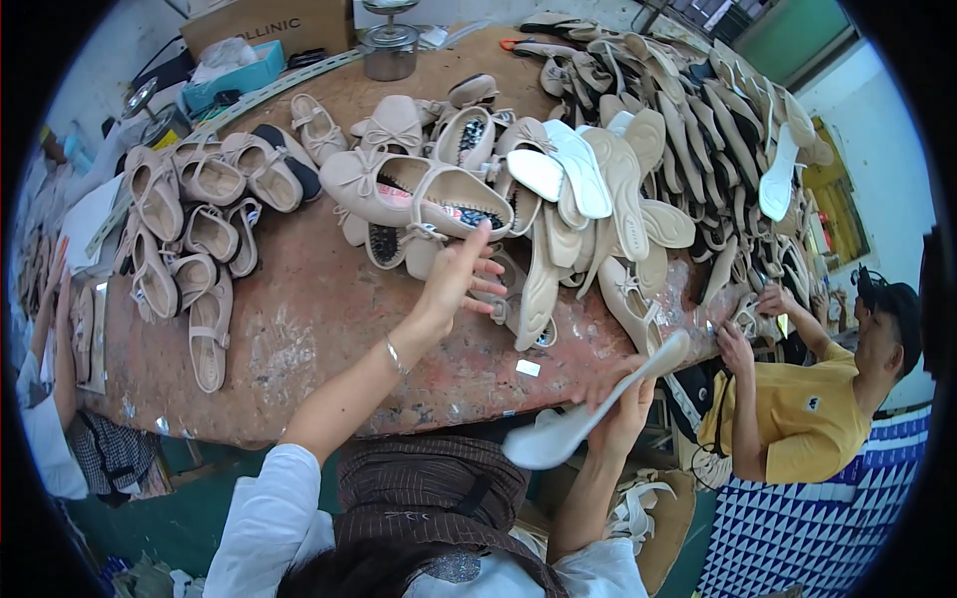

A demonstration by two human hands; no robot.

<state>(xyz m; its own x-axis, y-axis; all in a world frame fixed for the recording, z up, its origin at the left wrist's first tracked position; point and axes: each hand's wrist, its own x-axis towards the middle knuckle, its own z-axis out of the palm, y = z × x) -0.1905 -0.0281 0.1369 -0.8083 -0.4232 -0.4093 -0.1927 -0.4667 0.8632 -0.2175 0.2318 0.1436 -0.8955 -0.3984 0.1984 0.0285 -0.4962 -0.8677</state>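
My left hand (454,286) reaches over the table with its fingers apart. Its index fingertip is at the heel of a beige bow-trimmed strap shoe (399,189), which lies on top of a shoe pile; I cannot tell whether they touch. Closed around a white insole (588,411), my right hand (620,414) is in front of the table's near edge. The insole is tilted and blurred by motion. Several beige insoles (620,194) and white insoles (578,169) are heaped right of that shoe.
Finished-looking beige shoes (209,329) stand at the left of the worn table (284,349). A large heap of shoes (703,130) fills the far right. A co-worker in yellow (817,419) handles shoes at right; another person's arms (62,339) show at left. A carton (673,518) stands below.
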